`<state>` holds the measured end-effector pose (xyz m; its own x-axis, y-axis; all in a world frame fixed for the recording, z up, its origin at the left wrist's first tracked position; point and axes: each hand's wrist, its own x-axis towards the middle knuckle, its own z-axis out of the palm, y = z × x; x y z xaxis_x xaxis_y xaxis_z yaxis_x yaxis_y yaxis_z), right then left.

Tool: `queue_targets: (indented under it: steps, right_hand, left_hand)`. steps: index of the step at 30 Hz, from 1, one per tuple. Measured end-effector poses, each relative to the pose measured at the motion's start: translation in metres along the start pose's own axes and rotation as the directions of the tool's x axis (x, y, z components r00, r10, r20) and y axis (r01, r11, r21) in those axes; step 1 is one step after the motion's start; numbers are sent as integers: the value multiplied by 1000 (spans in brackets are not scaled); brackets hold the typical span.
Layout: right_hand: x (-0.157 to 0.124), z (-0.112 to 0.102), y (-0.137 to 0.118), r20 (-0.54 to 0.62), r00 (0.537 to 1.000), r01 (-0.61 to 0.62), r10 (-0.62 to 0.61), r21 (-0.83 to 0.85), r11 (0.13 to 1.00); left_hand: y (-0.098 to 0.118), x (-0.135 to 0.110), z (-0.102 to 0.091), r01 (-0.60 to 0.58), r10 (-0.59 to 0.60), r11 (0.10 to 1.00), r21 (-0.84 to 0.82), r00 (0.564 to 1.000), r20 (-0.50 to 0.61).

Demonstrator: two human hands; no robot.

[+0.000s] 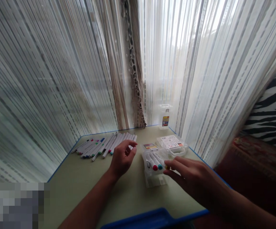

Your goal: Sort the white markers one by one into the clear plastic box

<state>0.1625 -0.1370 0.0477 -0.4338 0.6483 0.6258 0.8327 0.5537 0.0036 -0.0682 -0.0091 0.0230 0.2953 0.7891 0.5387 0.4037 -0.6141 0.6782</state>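
Observation:
My right hand [190, 171] pinches the end of a yellow-tipped marker [167, 166] at the right side of a clear plastic case [146, 162]. In that case lie white markers, among them a red-tipped marker [155, 167] and a teal-tipped marker [160, 166]. To the left of the case, my left hand [123, 156] hovers over the table with fingers loosely curled, thumb and forefinger apart, and nothing visible between them. Just beyond it lies a spread of white markers [109, 144] with coloured ends, partly hidden by the hand.
The pale tabletop [80, 187] has a blue edge [149, 219]. Behind the open case lies another clear case [172, 143] with a printed label. A clear box [165, 119] stands upright at the far corner, close to striped sheer curtains [166, 63].

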Motion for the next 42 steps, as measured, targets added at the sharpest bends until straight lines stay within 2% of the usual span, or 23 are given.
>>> queue_targets:
  steps: [7,12,18,25,29,32,35,38,40,42]
  right_hand:
    - [3,1,0,-79,995,62,-68,-74,995]
    - [-1,2,2,-145,986,86,-89,-27,996]
    - [-4,-4,2,-150,988,49,-35,90,995]
    - [-2,-11,5,-71,996,52,-46,83,995]
    - [14,-29,11,-134,991,15,-5,77,997]
    - [46,-32,28,-185,980,-63,76,73,995]
    - [88,-10,59,-238,954,-165,181,85,983]
    - [119,34,90,-194,907,-337,374,198,920]
    - [125,64,101,-105,865,-467,491,194,863]
    - [120,90,103,-83,859,-483,505,194,854]
  left_hand:
    - [-2,0,0,-40,40,999,-2,999,-5]
    - [-1,0,1,-44,44,999,-19,999,-6]
    - [-2,0,1,-53,53,998,-27,999,-1]
    - [-2,0,2,-67,67,997,-26,998,2]
    - [-3,1,3,-74,74,997,-25,997,4]
    - [-3,1,3,-75,75,997,-14,997,7]
    - [-4,1,2,-58,58,998,3,998,6]
    - [-6,2,-1,-32,33,999,36,999,-20]
    - [-8,3,-5,-17,21,997,79,998,-54]
    - [-12,6,-10,-9,24,988,152,995,-99]
